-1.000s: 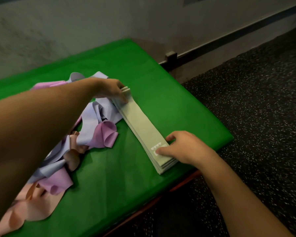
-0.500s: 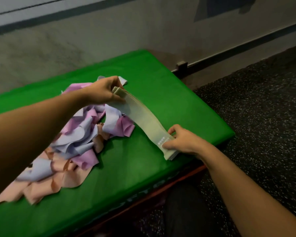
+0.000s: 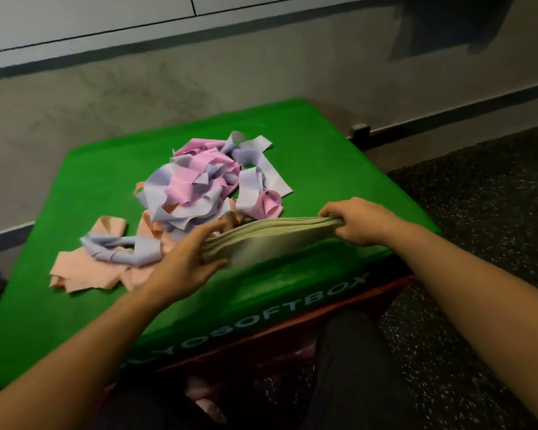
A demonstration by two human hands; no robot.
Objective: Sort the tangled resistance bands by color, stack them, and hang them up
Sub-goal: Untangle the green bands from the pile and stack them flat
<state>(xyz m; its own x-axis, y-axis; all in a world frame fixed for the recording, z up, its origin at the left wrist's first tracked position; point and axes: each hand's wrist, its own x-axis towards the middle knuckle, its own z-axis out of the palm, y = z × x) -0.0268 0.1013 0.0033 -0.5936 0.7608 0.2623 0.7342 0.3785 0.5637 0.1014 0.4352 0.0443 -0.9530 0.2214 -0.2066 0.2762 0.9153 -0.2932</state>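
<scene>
A green padded box [image 3: 308,169] stands close to the wall [image 3: 137,88], with pale lettering [image 3: 261,318] along its near side, partly blurred. Under it sits a dark red base [image 3: 382,290]. To the right lies black speckled flooring [image 3: 485,212]. A dark strip [image 3: 466,107] runs along the foot of the wall, with a small dark fitting [image 3: 360,131] at the box's far corner.

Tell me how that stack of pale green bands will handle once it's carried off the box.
Probably floppy: the stack of pale green bands sags between the left hand and right hand. Layers look apt to slide apart, since edges fan out at the left end. Likely light for its size.
</scene>
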